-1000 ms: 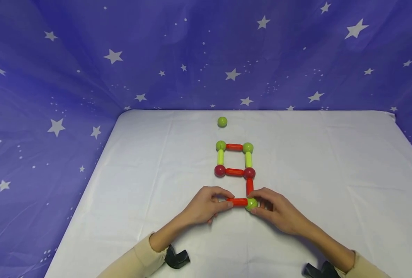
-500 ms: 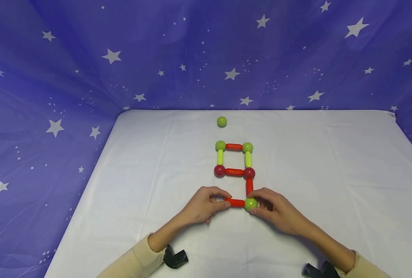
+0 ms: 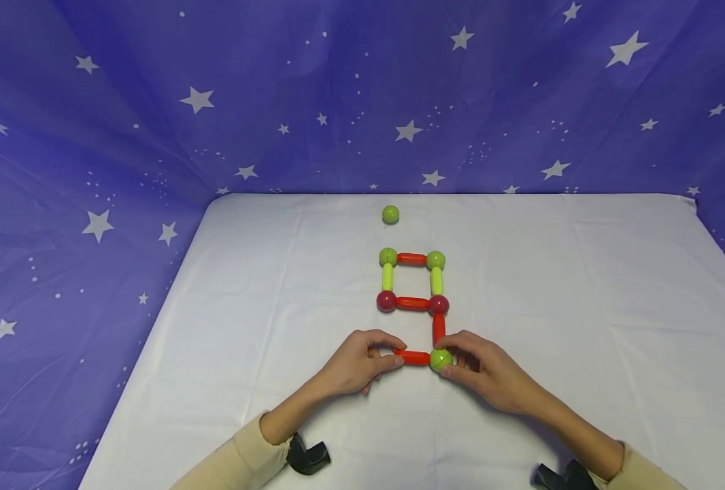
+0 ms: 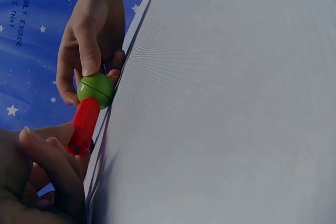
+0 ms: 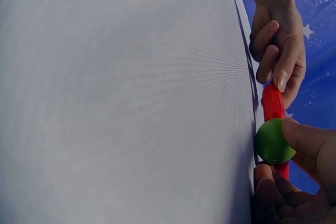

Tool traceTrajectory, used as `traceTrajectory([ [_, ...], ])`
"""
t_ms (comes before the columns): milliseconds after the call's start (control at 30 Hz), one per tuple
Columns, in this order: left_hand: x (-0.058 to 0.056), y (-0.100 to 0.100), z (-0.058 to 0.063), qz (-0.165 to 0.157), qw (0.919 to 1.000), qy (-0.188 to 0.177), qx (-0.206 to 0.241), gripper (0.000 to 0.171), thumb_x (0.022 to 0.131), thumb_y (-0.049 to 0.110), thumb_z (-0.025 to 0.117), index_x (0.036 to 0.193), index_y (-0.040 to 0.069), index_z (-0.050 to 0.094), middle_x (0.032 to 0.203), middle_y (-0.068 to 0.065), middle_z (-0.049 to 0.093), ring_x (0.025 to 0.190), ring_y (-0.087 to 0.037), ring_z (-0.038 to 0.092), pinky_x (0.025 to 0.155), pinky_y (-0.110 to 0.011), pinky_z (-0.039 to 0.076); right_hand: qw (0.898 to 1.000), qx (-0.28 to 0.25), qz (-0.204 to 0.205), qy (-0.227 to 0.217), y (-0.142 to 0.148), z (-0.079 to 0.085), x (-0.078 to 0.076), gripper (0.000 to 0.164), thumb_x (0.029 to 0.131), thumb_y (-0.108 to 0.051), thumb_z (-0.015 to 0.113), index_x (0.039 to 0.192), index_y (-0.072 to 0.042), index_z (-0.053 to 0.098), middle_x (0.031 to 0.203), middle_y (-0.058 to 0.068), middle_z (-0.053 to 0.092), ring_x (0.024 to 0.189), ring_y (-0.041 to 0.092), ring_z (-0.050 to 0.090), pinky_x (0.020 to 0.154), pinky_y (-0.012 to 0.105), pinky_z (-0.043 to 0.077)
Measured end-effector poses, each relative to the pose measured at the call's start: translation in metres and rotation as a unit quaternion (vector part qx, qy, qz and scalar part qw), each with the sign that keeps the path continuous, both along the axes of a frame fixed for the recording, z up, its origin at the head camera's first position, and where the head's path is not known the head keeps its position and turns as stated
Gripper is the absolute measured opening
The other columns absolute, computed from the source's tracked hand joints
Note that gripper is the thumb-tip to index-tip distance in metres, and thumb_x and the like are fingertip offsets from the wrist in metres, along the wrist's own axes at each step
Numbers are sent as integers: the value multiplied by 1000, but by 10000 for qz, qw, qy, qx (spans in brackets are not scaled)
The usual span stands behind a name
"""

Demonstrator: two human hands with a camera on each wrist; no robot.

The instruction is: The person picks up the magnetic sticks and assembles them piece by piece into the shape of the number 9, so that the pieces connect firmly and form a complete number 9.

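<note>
My left hand (image 3: 358, 364) pinches the left end of a red rod (image 3: 415, 358) between thumb and finger. The rod's right end meets a green ball (image 3: 441, 360), which my right hand (image 3: 491, 373) holds between thumb and fingers. From this ball a second red rod (image 3: 439, 328) runs up to a dark red ball (image 3: 439, 304). In the left wrist view the red rod (image 4: 84, 124) sits against the green ball (image 4: 95, 91). The right wrist view shows the ball (image 5: 274, 141) under my right thumb, with red rods on two sides.
Beyond the hands lies a square of red and light green rods with green and dark red corner balls, its lower red rod (image 3: 413, 304) nearest. A loose green ball (image 3: 390, 214) rests near the far edge of the white table (image 3: 552, 272). A starry blue cloth (image 3: 350, 82) hangs behind.
The left hand and its red rod have shifted slightly left, and the green ball has turned a little in the right hand. Both hands keep their hold.
</note>
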State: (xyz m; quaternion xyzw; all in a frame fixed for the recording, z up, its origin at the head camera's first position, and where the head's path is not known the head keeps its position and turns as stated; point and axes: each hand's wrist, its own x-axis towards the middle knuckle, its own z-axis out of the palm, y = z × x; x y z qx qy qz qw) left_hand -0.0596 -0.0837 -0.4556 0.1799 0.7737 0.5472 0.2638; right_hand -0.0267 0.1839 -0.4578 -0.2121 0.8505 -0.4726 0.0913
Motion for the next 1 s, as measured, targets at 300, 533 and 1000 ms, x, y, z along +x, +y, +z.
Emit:
traceTrajectory([
  [300, 0, 0, 0, 39, 9999, -45, -82, 19, 93, 15, 70, 111, 10, 71, 49, 0, 48, 33, -12, 46, 37, -23, 37, 10000, -14, 31, -61, 0, 0, 0, 26, 91, -23, 73, 116, -22, 64, 96, -8, 59, 76, 12, 54, 62, 24, 46],
  [533, -1, 0, 0, 11, 9999, 6, -101, 19, 92, 15, 70, 111, 11, 71, 49, 1, 48, 34, -12, 46, 37, -22, 37, 10000, -5, 2, -22, 0, 0, 0, 26, 91, -23, 73, 115, -23, 64, 95, -8, 59, 76, 11, 54, 62, 24, 46],
  [1000, -26, -13, 1, 538, 9985, 64, 126, 25, 92, 18, 70, 112, 4, 69, 70, -8, 63, 36, -13, 47, 38, -23, 35, 9999, 2, -27, -106, 0, 0, 0, 26, 91, -23, 73, 116, -22, 65, 97, -8, 60, 77, 12, 55, 62, 24, 46],
])
